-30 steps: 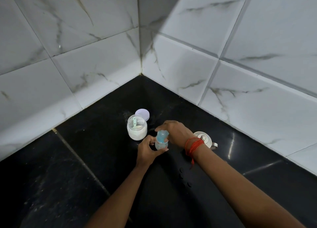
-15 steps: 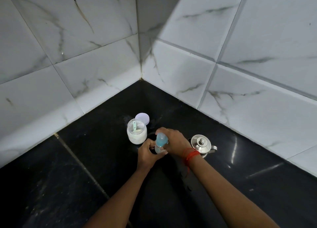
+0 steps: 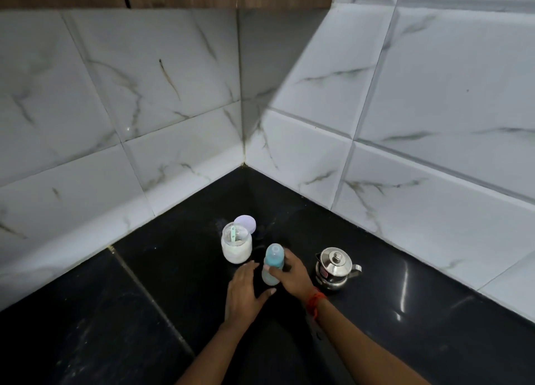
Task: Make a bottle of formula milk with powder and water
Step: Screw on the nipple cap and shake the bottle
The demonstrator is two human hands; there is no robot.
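From the head camera, the bottle point(image 3: 273, 264) stands upright on the black table point(image 3: 144, 283) with its blue teat cap on, directly between the two hands. The right hand point(image 3: 293, 275) grips it: its fingers point(image 3: 288, 255) curl round the far side and the thumb presses on the near side at the collar. This looks like a hold for steadying the bottle or working the cap.

The left hand point(image 3: 242, 293) lies just left of the bottle with its fingers point(image 3: 250, 267) straight and relaxed, holding nothing. Its thumb reaches toward the bottle's base, but I cannot tell whether it touches. It probably waits there to brace the bottle.

Just beyond the left fingertips stands the open jar point(image 3: 236, 248) of white powder, with a pale green scoop point(image 3: 233, 235) propped inside. Its lid point(image 3: 246, 223) leans behind it, likely left off so the scoop is ready.

To the right of the right fingers, close but apart, sits a steel kettle point(image 3: 335, 268) with its lid on, probably holding the water. A red thread point(image 3: 316, 300) circles the right wrist.
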